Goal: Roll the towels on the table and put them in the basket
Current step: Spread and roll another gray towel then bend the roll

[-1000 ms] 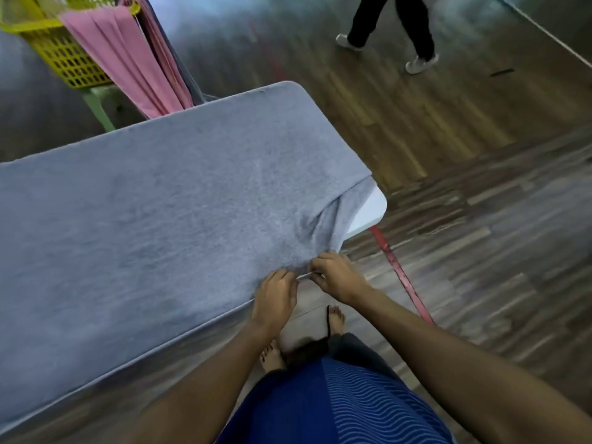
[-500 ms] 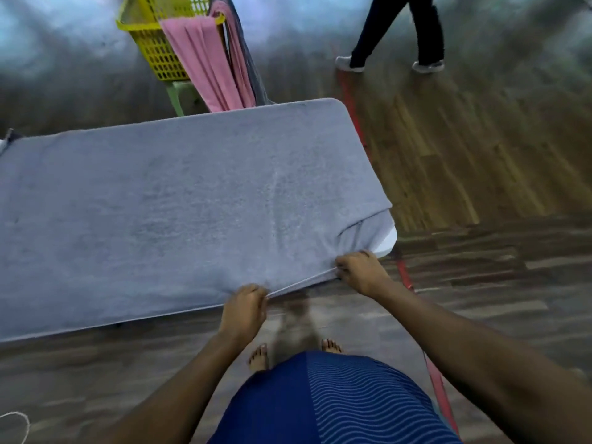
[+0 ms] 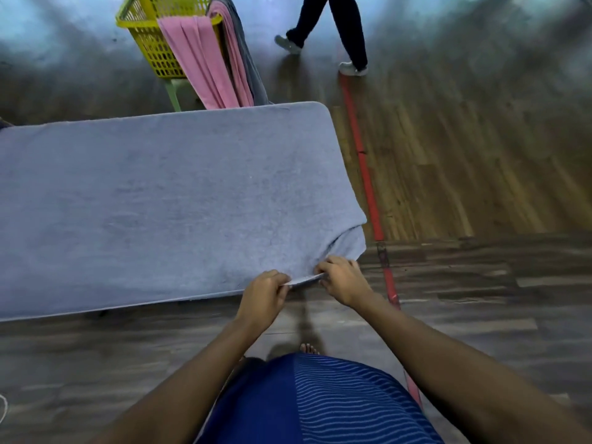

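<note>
A large grey towel (image 3: 160,203) lies spread flat over the whole table, its near right corner drooping over the table's end. My left hand (image 3: 264,296) and my right hand (image 3: 344,280) both pinch the towel's near hem close to that corner, a short span of hem stretched between them. A yellow basket (image 3: 150,40) stands on a green stool beyond the table's far edge, with a pink towel (image 3: 205,62) and a dark grey one (image 3: 243,59) hanging over its rim.
Another person's legs (image 3: 323,30) walk across the wooden floor at the back. A red tape line (image 3: 368,187) runs along the floor past the table's right end. My bare foot shows under the table's near edge.
My hands have come closer together on the hem near the right corner. The towel corner now covers the white table corner. The view has shifted and the person behind has stepped.
</note>
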Demonstrator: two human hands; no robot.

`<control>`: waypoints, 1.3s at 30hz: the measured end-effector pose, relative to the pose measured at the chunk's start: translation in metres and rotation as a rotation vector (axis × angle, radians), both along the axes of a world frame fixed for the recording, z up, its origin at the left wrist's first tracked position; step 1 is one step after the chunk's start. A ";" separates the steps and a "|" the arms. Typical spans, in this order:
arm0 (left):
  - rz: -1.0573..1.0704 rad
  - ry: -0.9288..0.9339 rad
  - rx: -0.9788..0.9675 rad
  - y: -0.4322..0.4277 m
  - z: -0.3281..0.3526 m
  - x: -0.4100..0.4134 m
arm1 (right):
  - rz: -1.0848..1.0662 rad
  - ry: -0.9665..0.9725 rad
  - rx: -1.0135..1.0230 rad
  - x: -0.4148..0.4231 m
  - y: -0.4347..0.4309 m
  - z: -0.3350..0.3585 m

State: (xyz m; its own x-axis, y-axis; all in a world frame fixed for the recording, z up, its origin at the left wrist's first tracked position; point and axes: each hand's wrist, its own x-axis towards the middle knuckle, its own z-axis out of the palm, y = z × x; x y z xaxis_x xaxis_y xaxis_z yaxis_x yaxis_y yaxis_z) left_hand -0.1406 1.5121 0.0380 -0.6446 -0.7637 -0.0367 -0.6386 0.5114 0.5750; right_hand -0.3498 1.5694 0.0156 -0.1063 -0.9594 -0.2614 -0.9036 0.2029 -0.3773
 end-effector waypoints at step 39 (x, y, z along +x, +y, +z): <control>0.824 -0.076 -0.011 -0.083 0.035 0.385 | 0.287 -0.333 0.024 0.358 -0.204 0.057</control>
State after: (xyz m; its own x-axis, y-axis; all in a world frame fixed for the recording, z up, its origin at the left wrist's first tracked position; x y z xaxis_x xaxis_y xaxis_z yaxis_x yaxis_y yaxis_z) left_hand 0.2444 1.4293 0.0731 0.1263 -0.9909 -0.0473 -0.8482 -0.1326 0.5128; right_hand 0.0082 1.3651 0.0723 0.2577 -0.9310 -0.2587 -0.7542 -0.0264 -0.6561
